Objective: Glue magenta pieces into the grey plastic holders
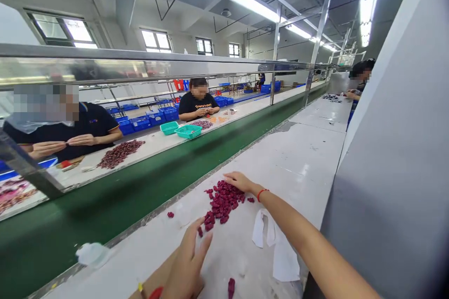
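Note:
A heap of small dark-red pieces (222, 201) lies on the white worktop in front of me; I cannot make out what they are. At its near edge is my left hand (189, 254), thumb and forefinger spread apart beside a few of the pieces. My right hand (242, 182) reaches over the far edge of the heap, its fingers stretched out and touching or just above it. One loose dark-red piece (231, 287) lies close to me, and another (170, 215) sits left of the heap. Torn white paper (286, 257) lies beneath my right forearm.
A green conveyor belt (150, 170) runs along the worktop's left side. Crumpled clear plastic (93, 254) lies at the edge. Across the belt, two people handle small things beside piles and green baskets (188, 131). A grey panel (393, 173) stands to my right.

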`<act>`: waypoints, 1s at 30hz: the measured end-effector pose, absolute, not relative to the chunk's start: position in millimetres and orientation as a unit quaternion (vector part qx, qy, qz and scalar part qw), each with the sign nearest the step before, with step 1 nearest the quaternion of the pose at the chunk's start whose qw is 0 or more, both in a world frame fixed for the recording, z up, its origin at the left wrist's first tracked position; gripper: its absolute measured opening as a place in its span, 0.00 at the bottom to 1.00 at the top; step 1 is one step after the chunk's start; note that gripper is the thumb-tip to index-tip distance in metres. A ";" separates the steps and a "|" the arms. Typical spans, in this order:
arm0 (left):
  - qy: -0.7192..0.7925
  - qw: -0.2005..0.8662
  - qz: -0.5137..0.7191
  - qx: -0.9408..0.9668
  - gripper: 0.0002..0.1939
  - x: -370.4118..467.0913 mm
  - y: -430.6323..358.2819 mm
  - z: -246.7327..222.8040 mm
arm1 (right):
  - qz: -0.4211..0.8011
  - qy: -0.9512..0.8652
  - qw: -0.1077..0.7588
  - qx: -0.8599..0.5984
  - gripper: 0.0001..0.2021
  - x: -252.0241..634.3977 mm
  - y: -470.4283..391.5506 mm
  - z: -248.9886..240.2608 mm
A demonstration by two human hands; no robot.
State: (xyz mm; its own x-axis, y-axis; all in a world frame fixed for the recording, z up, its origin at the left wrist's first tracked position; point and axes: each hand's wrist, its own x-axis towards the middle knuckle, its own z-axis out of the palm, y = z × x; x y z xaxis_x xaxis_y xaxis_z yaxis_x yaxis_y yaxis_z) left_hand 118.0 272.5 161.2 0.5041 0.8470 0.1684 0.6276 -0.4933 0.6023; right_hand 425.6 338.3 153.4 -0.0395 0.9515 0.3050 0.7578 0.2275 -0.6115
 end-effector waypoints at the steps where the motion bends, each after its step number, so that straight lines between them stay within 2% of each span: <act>1: 0.462 0.245 0.226 0.822 0.26 140.7 283.6 151.6 | 0.151 -0.721 0.331 -0.590 0.14 420.8 339.8 151.9; 5: 0.511 0.239 0.229 0.793 0.30 192.1 315.9 110.3 | 0.188 -0.775 0.300 -0.523 0.14 402.1 336.8 149.9; 10: 0.487 0.248 0.255 0.797 0.27 187.8 305.3 78.7 | 0.224 -0.807 0.267 -0.477 0.14 391.9 306.2 157.9; 12: 0.471 0.246 0.269 0.803 0.26 179.9 294.8 79.5 | 0.221 -0.792 0.278 -0.496 0.20 396.5 281.5 165.3; 15: 0.455 0.232 0.280 0.813 0.26 175.0 293.7 97.8 | 0.203 -0.745 0.312 -0.553 0.35 410.2 229.6 169.9; 17: 0.442 0.228 0.280 0.821 0.24 179.8 309.1 115.5 | 0.190 -0.712 0.308 -0.602 0.39 418.3 191.6 163.0; 18: 0.440 0.229 0.278 0.823 0.24 184.5 321.3 123.4 | 0.188 -0.702 0.294 -0.621 0.37 421.6 174.6 157.1; 19: 0.443 0.229 0.276 0.822 0.23 190.4 335.7 129.5 | 0.187 -0.688 0.290 -0.638 0.30 424.9 160.3 150.4; 22: 0.451 0.231 0.263 0.821 0.22 210.7 380.4 134.4 | 0.176 -0.649 0.301 -0.676 0.04 442.7 142.2 135.6; 26: 0.420 0.263 0.227 0.838 0.16 228.4 407.1 123.5 | 0.095 -0.551 0.337 -0.758 0.10 491.1 174.0 139.6; 30: 0.389 0.313 0.205 0.842 0.17 225.9 387.3 120.8 | 0.040 -0.496 0.341 -0.797 0.14 509.1 216.0 145.9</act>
State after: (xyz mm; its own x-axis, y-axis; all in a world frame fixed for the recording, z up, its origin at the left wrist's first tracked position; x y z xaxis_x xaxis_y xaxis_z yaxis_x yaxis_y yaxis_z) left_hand 225.9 387.3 120.8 0.6129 0.7837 0.1006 0.5272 -0.5005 0.6867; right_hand 509.1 216.0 145.9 0.5046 0.8184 0.2751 0.7638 -0.2746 -0.5841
